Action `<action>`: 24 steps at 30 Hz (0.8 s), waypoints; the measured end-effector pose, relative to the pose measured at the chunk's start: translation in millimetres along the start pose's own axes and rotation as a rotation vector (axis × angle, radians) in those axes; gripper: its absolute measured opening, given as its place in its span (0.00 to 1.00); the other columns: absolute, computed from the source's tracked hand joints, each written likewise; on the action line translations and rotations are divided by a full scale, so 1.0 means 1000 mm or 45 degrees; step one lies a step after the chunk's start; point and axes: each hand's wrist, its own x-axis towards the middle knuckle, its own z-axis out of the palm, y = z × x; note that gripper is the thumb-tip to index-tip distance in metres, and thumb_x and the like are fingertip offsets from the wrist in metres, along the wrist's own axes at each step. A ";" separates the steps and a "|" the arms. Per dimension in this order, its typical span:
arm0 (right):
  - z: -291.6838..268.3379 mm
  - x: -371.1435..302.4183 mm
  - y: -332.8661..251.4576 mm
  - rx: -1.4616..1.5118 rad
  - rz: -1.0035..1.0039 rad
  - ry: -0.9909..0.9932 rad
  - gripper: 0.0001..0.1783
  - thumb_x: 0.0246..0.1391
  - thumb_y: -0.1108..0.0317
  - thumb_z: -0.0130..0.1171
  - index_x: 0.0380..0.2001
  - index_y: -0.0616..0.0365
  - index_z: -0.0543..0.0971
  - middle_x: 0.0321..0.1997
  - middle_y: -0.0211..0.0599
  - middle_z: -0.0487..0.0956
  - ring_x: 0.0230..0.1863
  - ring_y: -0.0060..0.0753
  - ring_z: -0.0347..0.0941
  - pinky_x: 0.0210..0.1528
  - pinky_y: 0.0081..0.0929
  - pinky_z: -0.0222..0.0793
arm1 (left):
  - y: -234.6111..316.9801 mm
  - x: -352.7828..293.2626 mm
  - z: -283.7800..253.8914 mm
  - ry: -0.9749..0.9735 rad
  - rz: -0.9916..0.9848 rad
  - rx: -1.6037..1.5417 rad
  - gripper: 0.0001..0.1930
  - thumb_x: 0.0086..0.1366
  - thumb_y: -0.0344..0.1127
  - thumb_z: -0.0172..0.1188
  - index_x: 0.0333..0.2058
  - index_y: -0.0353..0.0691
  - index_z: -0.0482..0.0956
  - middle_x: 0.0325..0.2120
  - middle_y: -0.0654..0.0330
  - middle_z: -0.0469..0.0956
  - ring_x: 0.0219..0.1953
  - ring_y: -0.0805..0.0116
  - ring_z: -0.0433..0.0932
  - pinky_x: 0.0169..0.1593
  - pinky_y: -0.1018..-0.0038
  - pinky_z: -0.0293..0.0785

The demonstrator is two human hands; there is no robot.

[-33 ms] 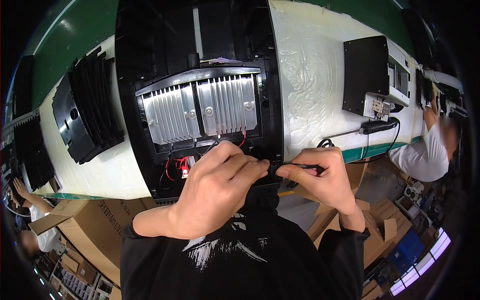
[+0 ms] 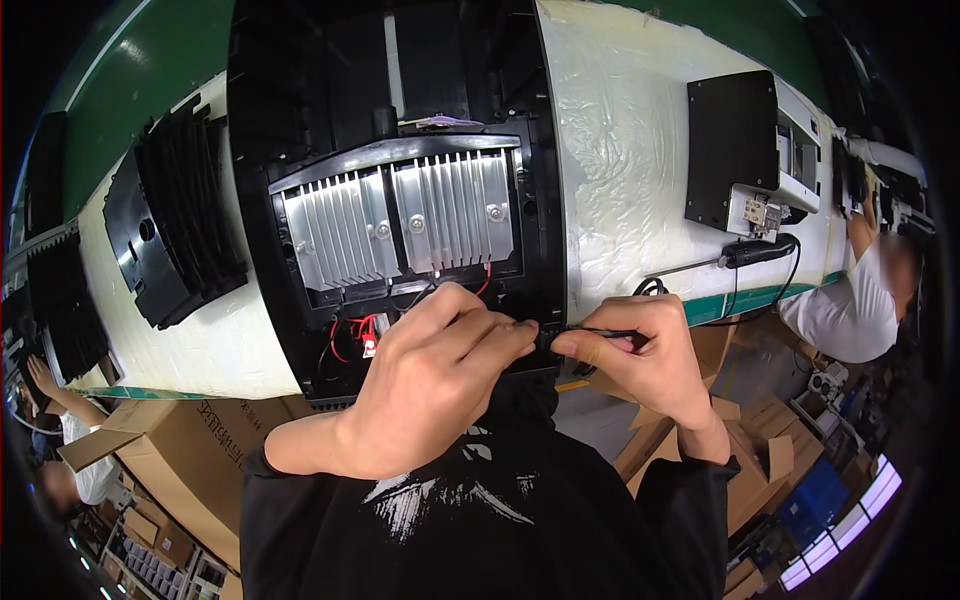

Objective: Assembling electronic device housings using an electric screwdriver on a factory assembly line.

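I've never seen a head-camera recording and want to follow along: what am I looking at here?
No machine here: these are a person's own bare hands. The wide camera sits on their head, looking down, so straight edges bend near the rim.

On the pale-covered table lies a big black case with two silver finned metal blocks. Left of it are stacked black panels; to its right, a black-and-white box and a corded tool.

The right hand pinches a thin black piece near the case's right edge. The left hand is close by; whether it grips anything is hidden.
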 end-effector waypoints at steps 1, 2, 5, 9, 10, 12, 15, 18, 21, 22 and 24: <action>0.001 0.001 0.002 -0.027 -0.091 0.022 0.10 0.46 0.67 0.66 0.19 0.63 0.80 0.08 0.30 0.65 0.12 0.14 0.52 0.15 0.21 0.47 | 0.001 0.000 0.000 -0.022 -0.042 -0.025 0.12 0.44 0.24 0.67 0.31 0.35 0.82 0.25 0.62 0.79 0.32 0.66 0.73 0.33 0.75 0.73; 0.000 0.002 0.000 -0.023 -0.088 0.019 0.10 0.46 0.67 0.66 0.19 0.63 0.80 0.08 0.30 0.65 0.12 0.14 0.52 0.15 0.21 0.47 | 0.001 -0.001 0.000 -0.027 -0.047 -0.026 0.12 0.44 0.24 0.67 0.31 0.35 0.82 0.25 0.62 0.79 0.32 0.66 0.73 0.33 0.75 0.73; -0.003 0.005 -0.003 0.147 0.193 -0.135 0.11 0.47 0.68 0.66 0.18 0.63 0.80 0.09 0.27 0.66 0.13 0.13 0.52 0.15 0.20 0.47 | -0.001 -0.002 0.001 -0.081 -0.078 -0.031 0.12 0.44 0.23 0.66 0.32 0.35 0.82 0.27 0.61 0.79 0.32 0.66 0.73 0.33 0.74 0.73; -0.003 0.007 0.004 0.313 0.195 -0.186 0.10 0.48 0.69 0.66 0.19 0.64 0.80 0.10 0.25 0.68 0.16 0.11 0.55 0.17 0.18 0.49 | 0.000 -0.001 0.004 -0.048 -0.101 -0.088 0.12 0.44 0.23 0.66 0.31 0.34 0.82 0.27 0.60 0.78 0.32 0.66 0.73 0.32 0.74 0.72; -0.004 0.008 0.004 0.321 0.190 -0.198 0.09 0.48 0.70 0.66 0.20 0.64 0.80 0.12 0.25 0.69 0.17 0.11 0.56 0.18 0.17 0.50 | 0.000 -0.001 0.004 -0.050 -0.099 -0.093 0.11 0.44 0.23 0.66 0.31 0.34 0.81 0.27 0.60 0.77 0.31 0.66 0.73 0.31 0.74 0.72; -0.005 0.010 0.009 0.402 0.219 -0.223 0.08 0.47 0.71 0.66 0.20 0.65 0.80 0.13 0.25 0.71 0.18 0.11 0.59 0.19 0.16 0.52 | 0.000 -0.001 0.006 -0.053 -0.094 -0.080 0.11 0.44 0.23 0.66 0.31 0.34 0.81 0.26 0.60 0.77 0.31 0.65 0.73 0.31 0.75 0.72; -0.005 0.016 0.023 0.602 0.260 -0.244 0.08 0.44 0.75 0.65 0.18 0.66 0.78 0.14 0.26 0.72 0.18 0.10 0.61 0.19 0.14 0.52 | 0.002 0.003 0.008 -0.067 -0.063 -0.065 0.11 0.45 0.23 0.66 0.31 0.34 0.81 0.26 0.60 0.77 0.30 0.65 0.73 0.31 0.74 0.72; -0.005 0.026 0.038 0.767 0.241 -0.320 0.07 0.42 0.78 0.65 0.18 0.67 0.77 0.16 0.28 0.74 0.20 0.11 0.65 0.21 0.13 0.54 | 0.000 0.002 0.006 -0.072 -0.037 -0.061 0.12 0.45 0.24 0.66 0.32 0.33 0.81 0.26 0.60 0.77 0.31 0.66 0.72 0.31 0.74 0.72; 0.007 0.022 0.038 0.888 0.138 -0.291 0.06 0.44 0.78 0.64 0.19 0.66 0.77 0.19 0.29 0.76 0.21 0.11 0.66 0.22 0.12 0.56 | -0.004 0.000 0.000 -0.064 -0.018 -0.065 0.12 0.45 0.24 0.67 0.32 0.33 0.81 0.27 0.61 0.78 0.31 0.65 0.72 0.31 0.74 0.72; 0.011 0.018 0.038 0.864 0.104 -0.209 0.06 0.44 0.78 0.64 0.19 0.66 0.76 0.18 0.28 0.75 0.21 0.10 0.64 0.22 0.12 0.54 | -0.006 -0.001 -0.002 -0.059 -0.004 -0.079 0.12 0.45 0.24 0.67 0.32 0.33 0.80 0.27 0.61 0.78 0.31 0.65 0.72 0.31 0.74 0.72; 0.021 0.015 0.037 0.795 0.019 -0.066 0.06 0.44 0.76 0.62 0.19 0.65 0.75 0.17 0.24 0.72 0.20 0.10 0.60 0.21 0.13 0.50 | -0.007 -0.003 -0.003 -0.019 0.020 -0.042 0.11 0.45 0.25 0.67 0.31 0.34 0.80 0.27 0.62 0.78 0.31 0.65 0.72 0.31 0.74 0.72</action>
